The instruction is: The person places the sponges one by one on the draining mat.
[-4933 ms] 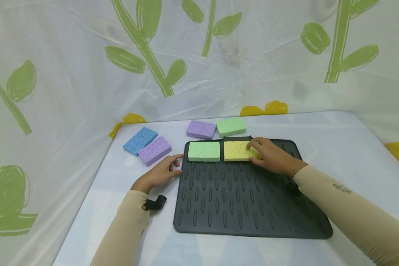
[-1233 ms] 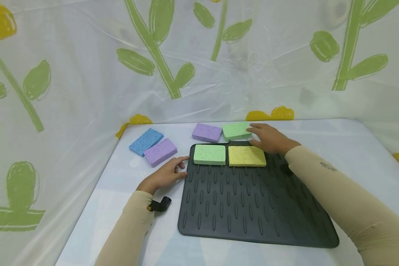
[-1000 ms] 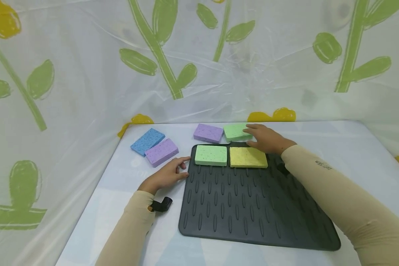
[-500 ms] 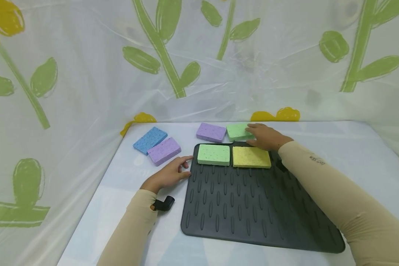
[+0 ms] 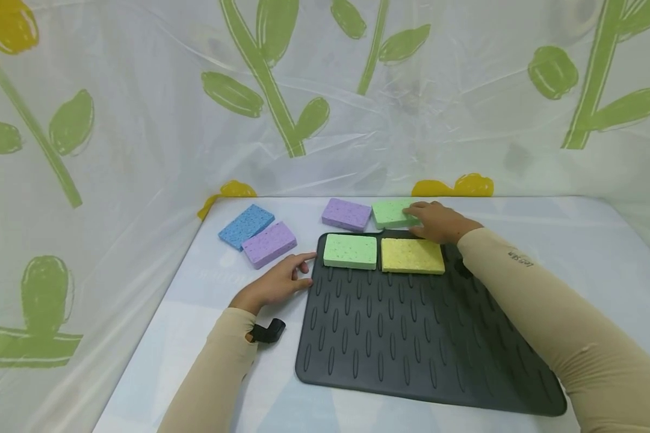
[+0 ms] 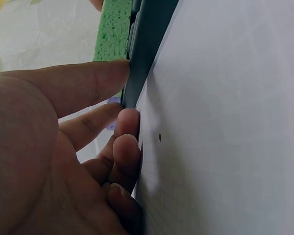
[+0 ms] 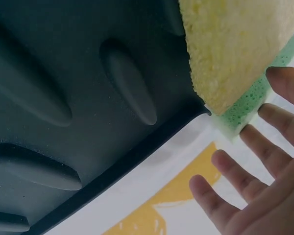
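My right hand (image 5: 439, 222) reaches to the back, its fingertips at the right end of a pale green sponge (image 5: 391, 214). In the right wrist view its fingers (image 7: 264, 147) are spread, close to that green sponge (image 7: 245, 104). A yellow sponge (image 5: 411, 255) lies on the black ribbed mat (image 5: 390, 349), below my right wrist. Left of it on the mat is another green sponge (image 5: 349, 251). My left hand (image 5: 276, 281) rests on the table, index finger and thumb at the mat's left edge, the other fingers loosely bent.
A purple sponge (image 5: 346, 214) lies behind the mat, left of the back green one. Further left, a second purple sponge (image 5: 269, 245) lies against a blue sponge (image 5: 246, 226). A patterned sheet (image 5: 141, 120) hangs behind the white table (image 5: 195, 294).
My right hand has let go of the yellow sponge, now flat on the mat, and moved back to the far green sponge. My left hand stays at the mat's edge.
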A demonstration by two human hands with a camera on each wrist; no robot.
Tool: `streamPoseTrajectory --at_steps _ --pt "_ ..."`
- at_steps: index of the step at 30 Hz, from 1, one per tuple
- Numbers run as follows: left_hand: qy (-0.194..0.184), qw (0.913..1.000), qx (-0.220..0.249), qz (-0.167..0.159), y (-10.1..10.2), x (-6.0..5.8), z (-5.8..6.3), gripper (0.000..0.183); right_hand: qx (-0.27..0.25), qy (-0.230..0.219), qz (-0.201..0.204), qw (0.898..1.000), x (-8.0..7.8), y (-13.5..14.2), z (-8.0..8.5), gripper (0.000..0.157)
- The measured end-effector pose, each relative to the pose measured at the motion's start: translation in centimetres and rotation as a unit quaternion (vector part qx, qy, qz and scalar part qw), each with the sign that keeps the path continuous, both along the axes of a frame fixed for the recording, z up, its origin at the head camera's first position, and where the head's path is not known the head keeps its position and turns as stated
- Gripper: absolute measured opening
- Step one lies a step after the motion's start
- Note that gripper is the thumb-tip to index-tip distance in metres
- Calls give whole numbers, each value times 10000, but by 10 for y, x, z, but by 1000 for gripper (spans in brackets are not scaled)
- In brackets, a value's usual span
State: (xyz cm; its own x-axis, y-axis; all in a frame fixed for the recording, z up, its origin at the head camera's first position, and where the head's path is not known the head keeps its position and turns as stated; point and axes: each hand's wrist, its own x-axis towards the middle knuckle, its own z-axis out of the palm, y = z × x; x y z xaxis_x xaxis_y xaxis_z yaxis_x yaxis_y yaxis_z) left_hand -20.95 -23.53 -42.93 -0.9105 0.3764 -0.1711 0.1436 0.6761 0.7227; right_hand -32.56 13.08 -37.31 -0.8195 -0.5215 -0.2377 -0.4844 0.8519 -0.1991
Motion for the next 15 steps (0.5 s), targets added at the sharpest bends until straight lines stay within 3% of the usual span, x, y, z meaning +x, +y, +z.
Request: streamPoseTrajectory --at_steps 15 --pt "-6 10000 -56 36 0 0 2 64 189 572 -90 9981 -5 2 -2 52"
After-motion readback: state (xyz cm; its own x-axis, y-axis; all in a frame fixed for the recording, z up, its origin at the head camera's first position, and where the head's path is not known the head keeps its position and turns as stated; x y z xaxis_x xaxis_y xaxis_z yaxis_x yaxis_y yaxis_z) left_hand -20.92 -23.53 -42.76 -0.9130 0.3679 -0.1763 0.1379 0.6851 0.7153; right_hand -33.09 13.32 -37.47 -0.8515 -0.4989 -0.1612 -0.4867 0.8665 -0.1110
